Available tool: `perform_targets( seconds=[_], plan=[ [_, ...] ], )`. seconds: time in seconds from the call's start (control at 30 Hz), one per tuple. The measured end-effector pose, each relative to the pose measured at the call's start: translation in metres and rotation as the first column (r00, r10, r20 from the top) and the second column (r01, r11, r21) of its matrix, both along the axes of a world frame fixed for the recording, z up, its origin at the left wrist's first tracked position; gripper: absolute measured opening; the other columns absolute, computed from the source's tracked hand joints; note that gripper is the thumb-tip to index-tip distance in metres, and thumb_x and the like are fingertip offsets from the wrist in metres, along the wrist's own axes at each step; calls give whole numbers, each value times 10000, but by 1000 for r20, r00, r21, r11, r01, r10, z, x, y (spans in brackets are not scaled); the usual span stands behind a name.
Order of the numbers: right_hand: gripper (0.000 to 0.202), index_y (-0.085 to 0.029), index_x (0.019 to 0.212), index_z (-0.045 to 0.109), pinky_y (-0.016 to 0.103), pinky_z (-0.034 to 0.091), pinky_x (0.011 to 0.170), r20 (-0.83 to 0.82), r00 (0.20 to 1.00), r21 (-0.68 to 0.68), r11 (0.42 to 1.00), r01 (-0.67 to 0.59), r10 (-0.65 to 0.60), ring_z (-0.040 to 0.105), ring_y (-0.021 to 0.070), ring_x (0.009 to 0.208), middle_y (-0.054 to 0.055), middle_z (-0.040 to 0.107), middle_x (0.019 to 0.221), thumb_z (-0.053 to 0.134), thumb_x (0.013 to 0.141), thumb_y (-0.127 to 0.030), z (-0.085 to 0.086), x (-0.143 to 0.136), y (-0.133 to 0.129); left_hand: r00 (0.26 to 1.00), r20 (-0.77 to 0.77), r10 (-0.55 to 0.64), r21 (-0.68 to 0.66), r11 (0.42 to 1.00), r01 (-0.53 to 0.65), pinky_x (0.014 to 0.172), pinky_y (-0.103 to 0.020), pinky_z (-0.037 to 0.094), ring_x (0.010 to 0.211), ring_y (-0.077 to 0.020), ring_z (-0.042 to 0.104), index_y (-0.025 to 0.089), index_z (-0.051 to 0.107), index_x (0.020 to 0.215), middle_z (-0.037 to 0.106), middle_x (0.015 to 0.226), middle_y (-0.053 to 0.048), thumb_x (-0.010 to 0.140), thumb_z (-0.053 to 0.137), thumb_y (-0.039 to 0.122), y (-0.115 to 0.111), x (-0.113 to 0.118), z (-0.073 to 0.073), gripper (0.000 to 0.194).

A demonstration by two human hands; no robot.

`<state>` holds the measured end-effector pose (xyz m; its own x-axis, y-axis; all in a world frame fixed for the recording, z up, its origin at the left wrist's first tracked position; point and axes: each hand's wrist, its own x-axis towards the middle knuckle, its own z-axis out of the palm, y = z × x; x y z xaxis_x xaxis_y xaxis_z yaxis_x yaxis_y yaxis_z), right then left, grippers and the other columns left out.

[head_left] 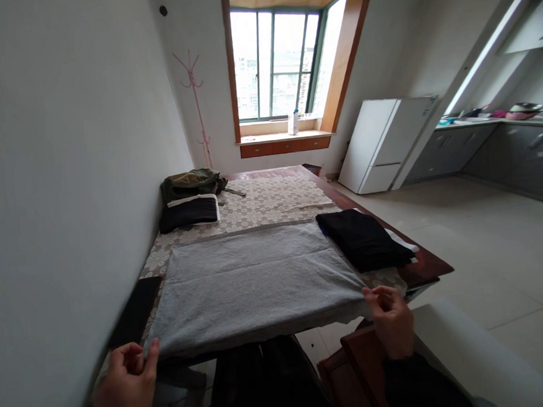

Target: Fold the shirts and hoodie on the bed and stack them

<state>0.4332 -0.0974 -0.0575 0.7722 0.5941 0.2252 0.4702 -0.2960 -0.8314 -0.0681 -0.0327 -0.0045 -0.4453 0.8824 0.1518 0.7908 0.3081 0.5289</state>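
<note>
A light grey piece of fabric (253, 285), perhaps a garment, is spread flat across the near part of the table. Its front edge hangs a little past the table's edge, and a crease crosses its middle. My left hand (126, 387) pinches the near left corner, fingers curled in. At the near right corner, my right hand (391, 319) is closed on the fabric and pulls small folds into it. Right of the fabric lies a folded black garment stack (364, 240) with some white beneath.
On the table's patterned tablecloth (280, 193), a dark folded pile (188, 214) and an olive bag (191, 183) sit by the left wall. A brown wooden seat (357, 365) stands below my right hand. A white fridge (378, 140) is beyond, right.
</note>
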Motion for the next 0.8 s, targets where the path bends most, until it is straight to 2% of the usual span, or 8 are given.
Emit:
perform_targets(
  seconds=[0.03,0.1,0.17,0.23,0.37,0.47,0.63,0.8],
  plan=[
    [402,-238,971,584,356,539,659,30,997,56,996,-68,66,664,255,703,71,696,763,572,894,-633,3,-20,0,998,-24,-56,62,996,57,675,-402,518,691,-264,666,270,537,943,698,853,-52,860,492,650,-3,15,-1,391],
    [314,-253,973,629,379,569,759,123,921,47,925,-377,369,692,264,830,97,736,931,525,960,-549,9,-66,6,954,-45,-297,195,934,300,801,-400,550,828,-257,701,261,601,973,729,993,-73,914,481,570,-3,49,-6,337],
    [271,-259,1050,679,400,550,949,256,708,-2,733,-681,658,678,259,1069,88,732,1118,472,1008,-428,17,-109,22,817,-111,-566,233,784,575,1034,-424,497,1123,-260,673,255,658,1062,740,1149,-73,969,443,472,7,82,-11,319],
    [299,-269,1184,685,417,478,1087,350,545,-115,612,-782,762,593,247,1268,69,679,1317,451,1023,-360,25,-143,47,696,-211,-686,132,685,716,1193,-506,355,1351,-262,547,254,658,1229,692,1342,-63,998,406,388,26,108,-14,367],
    [477,-247,1482,520,517,317,1210,411,481,-377,625,-683,774,356,300,1493,76,459,1592,422,1035,-382,29,-167,91,672,-366,-644,-115,748,654,1210,-633,266,1496,-329,369,192,516,1486,482,1585,-104,995,372,319,58,125,-24,526],
    [602,-272,1579,380,612,174,1236,388,476,-531,613,-584,789,205,354,1552,57,310,1672,393,1032,-521,20,-162,103,662,-464,-589,-143,787,600,1211,-672,217,1531,-358,289,206,430,1550,387,1640,-85,992,376,367,60,115,-37,584],
    [629,-289,1618,270,618,77,1245,361,471,-594,588,-549,805,139,346,1569,21,189,1702,311,1044,-544,9,-157,95,642,-519,-565,-134,795,592,1227,-660,172,1553,-346,236,264,354,1585,364,1652,-53,994,376,415,43,103,-46,610],
    [602,-256,1622,257,572,78,1260,376,449,-584,583,-565,811,117,321,1575,13,201,1696,292,1057,-460,9,-184,97,607,-473,-638,-180,745,643,1240,-607,204,1546,-339,259,235,390,1572,347,1659,-40,994,361,324,50,142,-45,586]
  ],
)
